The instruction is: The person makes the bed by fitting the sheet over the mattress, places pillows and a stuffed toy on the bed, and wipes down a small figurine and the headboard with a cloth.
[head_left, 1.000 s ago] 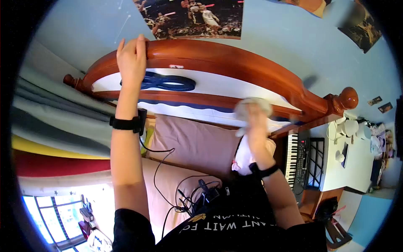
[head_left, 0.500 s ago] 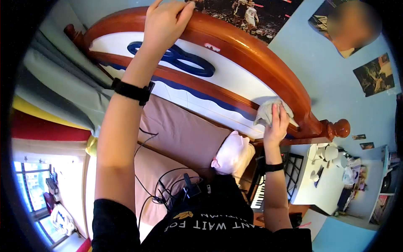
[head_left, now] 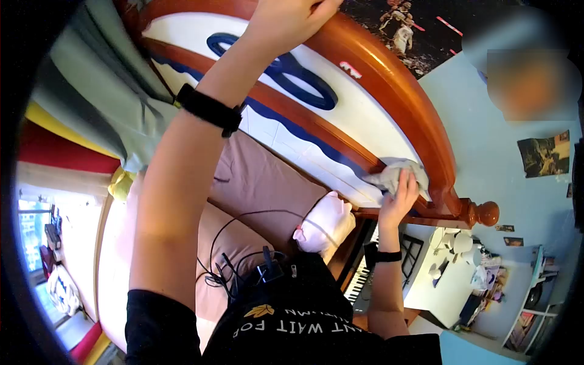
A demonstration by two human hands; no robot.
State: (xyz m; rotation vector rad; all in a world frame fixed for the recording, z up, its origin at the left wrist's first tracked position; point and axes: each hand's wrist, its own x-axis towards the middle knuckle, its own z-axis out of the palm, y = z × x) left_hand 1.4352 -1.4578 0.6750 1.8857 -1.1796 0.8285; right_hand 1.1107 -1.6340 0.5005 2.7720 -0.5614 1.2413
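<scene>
A wooden headboard (head_left: 389,73) with a glossy brown curved rail and a white inner panel arches across the upper view. My left hand (head_left: 292,21) rests at its top rail, fingers curled over the wood and partly cut off by the frame's upper edge. Lower on the right, my right hand (head_left: 401,198) presses a grey cloth (head_left: 389,175) against the white panel, near the rail's right end. The fingers lie over the cloth, which is bunched up. A dark blue loop-shaped ornament (head_left: 304,88) sits on the panel between my hands.
Below the headboard are brown pillows (head_left: 267,176), a pink plush toy (head_left: 322,225) and tangled black cables (head_left: 228,271). A keyboard (head_left: 359,277) and a white desk (head_left: 432,301) stand at right. Grey-green curtains (head_left: 97,91) hang at left; a poster (head_left: 420,30) is on the wall.
The view has turned and shifted. My left hand appears farther right along the top rail. My right hand stays on the cloth near the panel's right end, with the cloth's folds slightly changed.
</scene>
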